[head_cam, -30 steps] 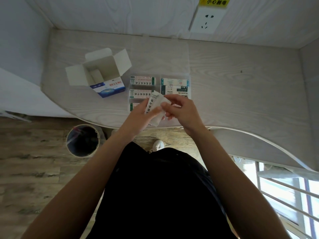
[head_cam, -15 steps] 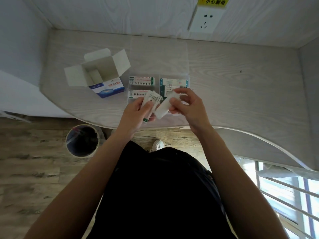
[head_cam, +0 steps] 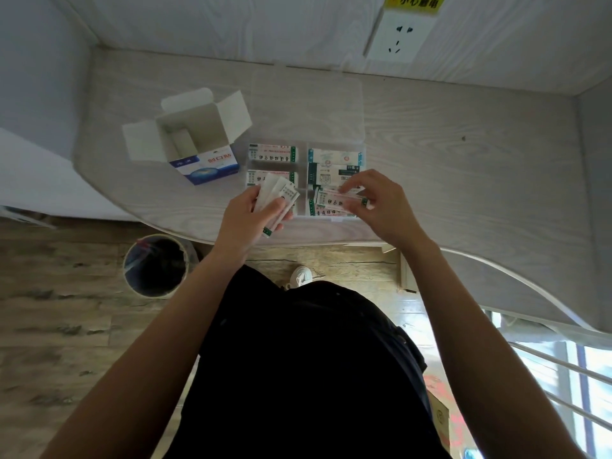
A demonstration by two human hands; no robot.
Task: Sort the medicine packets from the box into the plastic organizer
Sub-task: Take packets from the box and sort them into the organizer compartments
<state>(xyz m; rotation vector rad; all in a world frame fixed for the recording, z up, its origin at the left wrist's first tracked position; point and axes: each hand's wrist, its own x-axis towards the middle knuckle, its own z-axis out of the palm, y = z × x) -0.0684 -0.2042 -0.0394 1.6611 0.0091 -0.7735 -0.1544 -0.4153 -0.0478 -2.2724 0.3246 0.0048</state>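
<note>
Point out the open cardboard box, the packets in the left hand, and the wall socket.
open cardboard box [head_cam: 212, 165]: head view, printed front face.
packets [head_cam: 280, 193]: head view, fanned upper ends.
left hand [head_cam: 253, 215]: head view, back.
wall socket [head_cam: 399, 38]: head view, faceplate centre.

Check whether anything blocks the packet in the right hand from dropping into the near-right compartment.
Nothing visible does. The right hand holds the packet directly over that compartment of the organizer, where another packet already lies flat, leaving room on top.

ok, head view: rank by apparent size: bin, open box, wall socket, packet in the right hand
1. open box, flaps included
2. bin, though it sits lower on the floor, so its real size is unsure
3. wall socket
4. packet in the right hand
</note>
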